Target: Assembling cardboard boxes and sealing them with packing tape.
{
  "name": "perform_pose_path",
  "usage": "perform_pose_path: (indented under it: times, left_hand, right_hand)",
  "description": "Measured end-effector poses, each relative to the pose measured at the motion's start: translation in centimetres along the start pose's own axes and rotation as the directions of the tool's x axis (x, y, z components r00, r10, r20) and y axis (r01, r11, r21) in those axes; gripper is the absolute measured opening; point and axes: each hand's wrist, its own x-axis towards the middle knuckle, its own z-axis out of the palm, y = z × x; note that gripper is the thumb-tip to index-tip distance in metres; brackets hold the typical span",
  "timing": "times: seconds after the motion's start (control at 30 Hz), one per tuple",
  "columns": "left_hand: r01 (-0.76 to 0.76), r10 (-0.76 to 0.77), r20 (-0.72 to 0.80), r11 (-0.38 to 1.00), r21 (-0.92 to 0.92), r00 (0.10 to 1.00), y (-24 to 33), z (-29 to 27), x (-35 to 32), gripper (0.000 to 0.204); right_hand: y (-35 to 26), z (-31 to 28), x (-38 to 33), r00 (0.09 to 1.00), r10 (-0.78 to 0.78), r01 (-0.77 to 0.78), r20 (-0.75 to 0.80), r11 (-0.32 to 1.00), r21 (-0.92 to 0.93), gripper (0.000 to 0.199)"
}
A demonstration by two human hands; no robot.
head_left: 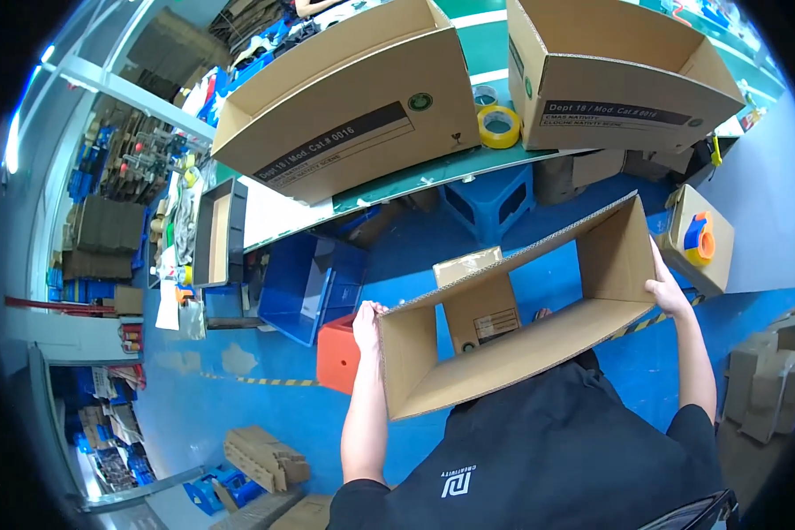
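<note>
Spanning the lower scene, a blue floor (238,389) with yellow-black tape lines. Above it, a green counter (468,163) carrying two big open cartons: one at left (353,115), one at right (618,79), each with a dark label strip on its side. Between them on the counter, a yellow tape roll (500,126) and a clear one (484,94) just behind it.

Held up in front of the chest, over the floor and below the counter edge: an open-ended carton (512,327), tilted, hollow side toward the camera, floor visible through it. Inside its far end, a smaller brown box (479,309) seen through the opening, with a pale label on its face.

Left hand (367,322) clamped on the carton's left edge, fingers curled over the cardboard rim. Right hand (667,291) pressed on the right wall, fingers wrapped around its outer edge, closed on the board.

Under the counter, a blue bin (309,283) and a blue crate (490,199). Just beside the left hand, an orange box (337,353) on the floor. At right, a brown box (698,238) bearing an orange-and-blue tape dispenser (700,238). Lower left, flat cardboard scraps (265,455).
</note>
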Motion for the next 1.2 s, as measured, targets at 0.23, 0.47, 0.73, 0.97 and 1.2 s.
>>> perform_pose_path:
  times: [0.23,0.47,0.73,0.97,1.2]
  left_hand:
    - [0.073,-0.171,-0.381,0.964,-0.257,0.909,-1.9,0.0,0.6,0.027]
    - [0.122,-0.028,-0.459,0.977,0.177,0.888,-2.0,-6.3,-4.9,0.03]
    - [0.229,-0.521,0.07,0.488,0.842,0.851,-3.1,-11.7,-16.7,0.057]
    - [0.177,-0.162,0.195,0.982,-0.063,0.967,3.2,-0.6,-13.5,0.073]
    - [0.106,-0.108,-0.018,0.993,-0.052,0.994,5.8,-2.0,-15.1,0.07]
  right_hand:
    - [0.4,-0.7,-0.5,0.998,0.061,-0.062,-0.013,0.998,-0.016,0.106]
    - [1.6,-2.0,-0.5,0.999,0.048,-0.047,-0.024,0.999,0.013,0.106]
    - [0.3,-1.7,2.6,0.998,0.062,-0.063,0.016,0.997,0.04,0.082]
    - [-0.8,2.0,4.6,0.997,-0.065,0.062,0.042,0.995,0.078,0.098]
    - [-1.7,4.9,4.8,0.905,-0.28,0.334,0.319,0.934,-0.129,0.09]
